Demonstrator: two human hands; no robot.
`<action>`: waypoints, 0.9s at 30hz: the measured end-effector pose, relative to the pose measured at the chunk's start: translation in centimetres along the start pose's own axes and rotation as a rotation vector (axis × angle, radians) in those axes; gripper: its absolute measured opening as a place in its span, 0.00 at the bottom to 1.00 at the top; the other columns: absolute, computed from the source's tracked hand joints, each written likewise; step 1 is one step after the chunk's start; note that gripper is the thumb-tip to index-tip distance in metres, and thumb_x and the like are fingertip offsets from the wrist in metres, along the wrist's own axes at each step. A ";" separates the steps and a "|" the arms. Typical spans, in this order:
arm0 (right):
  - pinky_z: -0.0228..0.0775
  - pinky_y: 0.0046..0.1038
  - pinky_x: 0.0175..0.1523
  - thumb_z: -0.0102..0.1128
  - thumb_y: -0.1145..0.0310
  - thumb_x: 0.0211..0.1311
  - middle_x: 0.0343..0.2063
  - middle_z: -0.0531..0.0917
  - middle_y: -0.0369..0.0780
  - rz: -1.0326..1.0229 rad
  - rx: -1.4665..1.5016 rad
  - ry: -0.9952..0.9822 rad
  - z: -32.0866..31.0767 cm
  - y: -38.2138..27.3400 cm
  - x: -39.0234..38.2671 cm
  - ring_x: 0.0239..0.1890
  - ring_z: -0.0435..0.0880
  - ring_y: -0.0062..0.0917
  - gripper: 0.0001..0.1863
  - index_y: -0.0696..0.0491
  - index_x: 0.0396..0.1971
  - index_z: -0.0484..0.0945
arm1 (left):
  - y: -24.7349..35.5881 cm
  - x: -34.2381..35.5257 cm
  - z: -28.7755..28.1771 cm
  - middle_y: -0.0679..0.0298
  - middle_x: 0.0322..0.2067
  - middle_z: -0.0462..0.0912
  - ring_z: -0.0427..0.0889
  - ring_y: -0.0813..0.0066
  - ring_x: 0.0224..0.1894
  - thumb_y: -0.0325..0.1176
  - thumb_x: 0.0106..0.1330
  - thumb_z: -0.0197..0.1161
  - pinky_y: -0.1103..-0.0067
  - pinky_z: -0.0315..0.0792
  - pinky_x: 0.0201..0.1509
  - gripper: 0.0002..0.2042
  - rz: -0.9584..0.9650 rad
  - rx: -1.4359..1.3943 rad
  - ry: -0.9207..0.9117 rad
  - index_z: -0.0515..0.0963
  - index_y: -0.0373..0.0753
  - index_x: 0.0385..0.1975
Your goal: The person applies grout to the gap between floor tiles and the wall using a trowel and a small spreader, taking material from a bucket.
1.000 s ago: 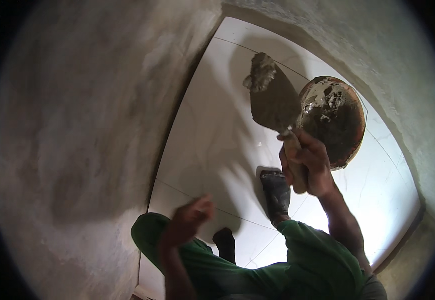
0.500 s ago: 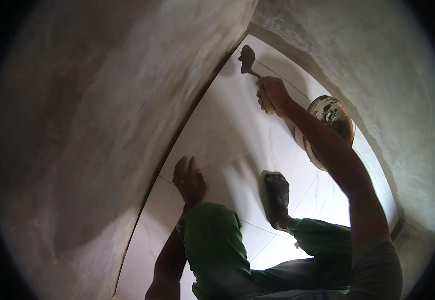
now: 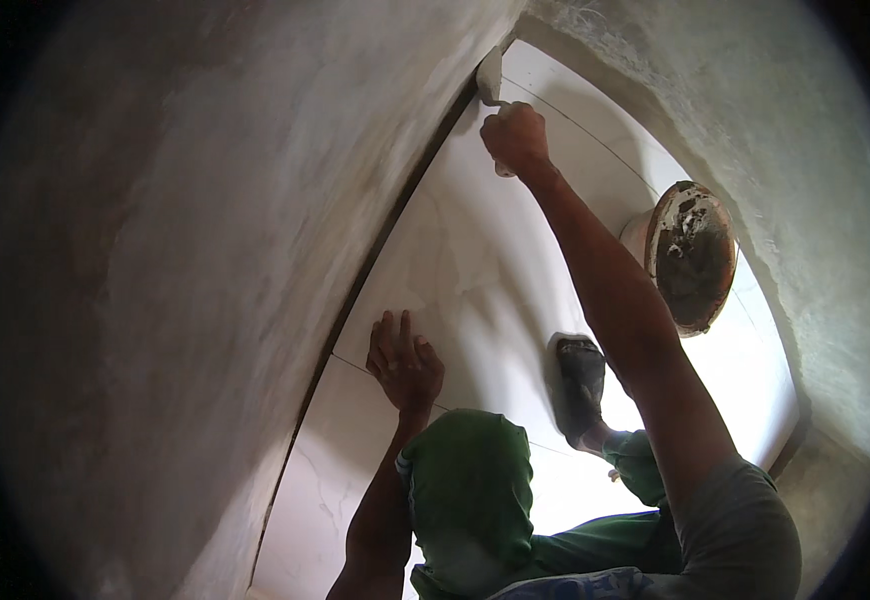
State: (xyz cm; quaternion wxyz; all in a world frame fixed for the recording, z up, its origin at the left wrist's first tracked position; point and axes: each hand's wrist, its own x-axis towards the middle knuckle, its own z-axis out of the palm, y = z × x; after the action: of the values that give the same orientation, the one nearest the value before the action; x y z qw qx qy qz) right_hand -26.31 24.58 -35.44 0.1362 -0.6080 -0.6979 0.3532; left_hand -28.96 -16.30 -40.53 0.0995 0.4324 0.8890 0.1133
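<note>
In my right hand (image 3: 515, 140) is the handle of a trowel (image 3: 491, 74), its blade at the dark gap where the tiled floor meets the left wall, near the far corner. My left hand (image 3: 405, 360) rests on a white marbled floor tile (image 3: 455, 240) with its fingers spread, holding nothing. A round bucket (image 3: 690, 258) with wet grey mortar and crusted rim stands on the tiles to the right of my right forearm.
Rough grey plastered walls rise on the left (image 3: 185, 260) and right (image 3: 755, 120), meeting at the top. My dark-shod foot (image 3: 580, 385) is on the tiles below the bucket, and my green-clad knee (image 3: 465, 480) is at the bottom.
The trowel has moved away from above the bucket up to the far left corner, with my right arm stretched out. My left hand has lowered onto the tiles with fingers spread.
</note>
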 end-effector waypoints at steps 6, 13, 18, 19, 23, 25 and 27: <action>0.86 0.43 0.50 0.66 0.69 0.59 0.40 0.90 0.52 0.146 -0.191 -0.207 -3.5 -5.7 -2.3 0.44 0.92 0.45 0.16 0.60 0.45 0.84 | 0.3 0.1 -0.1 0.58 0.73 0.66 0.65 0.50 0.74 0.39 0.75 0.53 0.47 0.63 0.69 0.23 -0.002 0.028 0.004 0.71 0.51 0.70; 0.82 0.47 0.57 0.65 0.70 0.56 0.43 0.88 0.56 -0.155 -0.477 -0.185 -3.6 -2.8 -5.0 0.50 0.88 0.51 0.13 0.61 0.39 0.85 | 0.3 -0.1 0.0 0.56 0.71 0.69 0.67 0.49 0.71 0.39 0.77 0.51 0.46 0.64 0.67 0.21 -0.006 0.042 0.076 0.71 0.50 0.69; 0.80 0.51 0.57 0.61 0.66 0.58 0.40 0.87 0.59 -0.204 -0.457 -0.136 -6.4 0.3 -3.7 0.47 0.88 0.54 0.16 0.67 0.34 0.83 | 0.1 0.1 0.1 0.56 0.70 0.70 0.69 0.49 0.70 0.39 0.77 0.51 0.47 0.65 0.66 0.21 0.016 0.002 0.098 0.71 0.48 0.68; 0.80 0.51 0.57 0.61 0.66 0.58 0.40 0.87 0.59 -0.197 -0.459 -0.133 -7.0 1.5 -1.8 0.47 0.88 0.54 0.16 0.67 0.34 0.83 | 0.4 0.2 0.0 0.56 0.70 0.70 0.69 0.49 0.70 0.39 0.77 0.51 0.47 0.65 0.66 0.21 0.038 0.012 0.144 0.71 0.48 0.68; 0.85 0.45 0.49 0.62 0.69 0.54 0.38 0.89 0.55 -0.132 -0.349 -0.118 -9.3 1.9 4.3 0.44 0.90 0.48 0.13 0.61 0.37 0.84 | 0.4 0.4 0.2 0.56 0.69 0.71 0.70 0.49 0.69 0.39 0.77 0.50 0.47 0.65 0.66 0.21 0.030 0.012 0.149 0.72 0.49 0.68; 0.86 0.44 0.46 0.61 0.69 0.54 0.37 0.89 0.53 -0.040 -0.255 -0.198 -10.5 2.6 5.4 0.41 0.91 0.46 0.12 0.61 0.34 0.84 | 0.5 0.6 0.5 0.56 0.69 0.71 0.71 0.49 0.69 0.40 0.77 0.50 0.48 0.66 0.66 0.21 0.041 0.013 0.137 0.72 0.49 0.67; 0.85 0.40 0.36 0.60 0.70 0.56 0.31 0.88 0.49 -0.552 -0.614 -0.328 -11.4 3.6 5.2 0.31 0.90 0.40 0.10 0.61 0.32 0.84 | 0.3 0.8 0.6 0.56 0.69 0.71 0.71 0.49 0.69 0.41 0.78 0.50 0.48 0.66 0.66 0.21 0.062 0.009 0.134 0.72 0.49 0.67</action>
State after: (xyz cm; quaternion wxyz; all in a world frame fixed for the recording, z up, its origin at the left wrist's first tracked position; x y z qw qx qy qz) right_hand -17.75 33.26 -30.94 -0.0740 -0.3472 -0.9189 0.1719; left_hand -29.06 -15.37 -41.05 0.0344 0.4517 0.8802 0.1412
